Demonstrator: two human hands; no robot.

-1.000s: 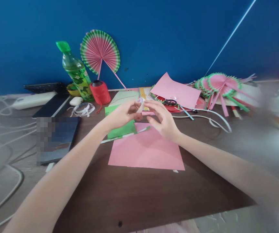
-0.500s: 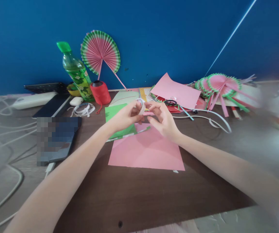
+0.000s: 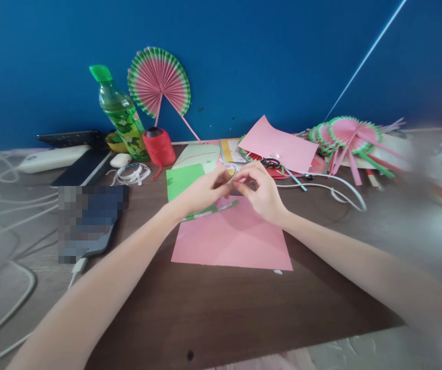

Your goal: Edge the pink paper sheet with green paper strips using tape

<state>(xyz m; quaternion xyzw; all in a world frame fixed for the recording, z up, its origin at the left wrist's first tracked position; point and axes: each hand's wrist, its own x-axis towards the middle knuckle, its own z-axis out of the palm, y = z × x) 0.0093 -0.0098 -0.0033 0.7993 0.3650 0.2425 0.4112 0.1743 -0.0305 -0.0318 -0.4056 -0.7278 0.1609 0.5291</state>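
My left hand (image 3: 210, 189) has its fingers closed round a small roll of tape (image 3: 231, 168), mostly covered by the fingers. At the roll's right edge, my right hand (image 3: 261, 194) is pinched on the tape; the exact bit between its fingertips is too small to see. Below both hands lies a pink sheet of paper (image 3: 230, 249), flat on the desk. A narrow green-and-white strip (image 3: 215, 209) crosses its upper edge. Green paper (image 3: 184, 180) lies partly under my left hand.
Behind stand a green bottle (image 3: 122, 121), a red thread spool (image 3: 159, 148) and a pink-green folded fan (image 3: 159, 77) against the blue wall. Scissors (image 3: 270, 163) and a pink sheet (image 3: 278, 141) are at back right, near more paper fans (image 3: 346, 136). A phone (image 3: 101, 216) and cables lie left.
The tape roll has tilted and dropped behind my left fingers. My right fingers have come together into a pinch against it. My left hand has shifted slightly lower.
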